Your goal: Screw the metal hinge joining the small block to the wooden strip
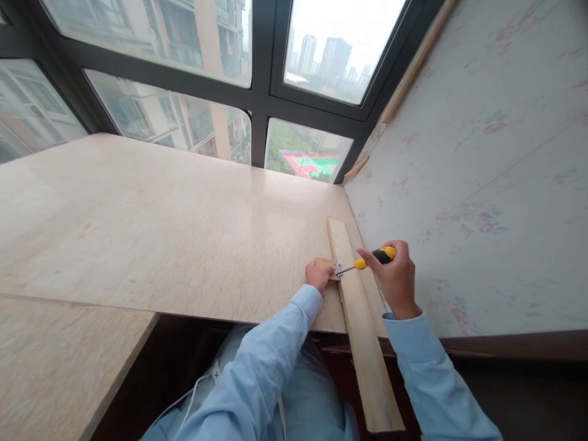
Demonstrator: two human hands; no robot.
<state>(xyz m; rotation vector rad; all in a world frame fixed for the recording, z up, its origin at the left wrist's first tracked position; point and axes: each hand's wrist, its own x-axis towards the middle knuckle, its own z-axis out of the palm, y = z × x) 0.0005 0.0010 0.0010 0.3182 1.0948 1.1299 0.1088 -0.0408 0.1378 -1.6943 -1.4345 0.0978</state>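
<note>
Two hands busy. My left hand (318,275) pinches small wood block (323,262) at edge of long board (366,343), likely to steady metal hinge (339,269) bridging them. My right hand (399,282) grips yellow-black screwdriver (361,264), shaft slanting down to hinge. Board lies on pale ledge (184,233), probably for support, near end overhanging.

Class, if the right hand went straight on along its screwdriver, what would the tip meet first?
Likely the small metal fitting at the edge of the wooden board; the screwdriver in the right hand points at it, though contact is unclear.
</note>
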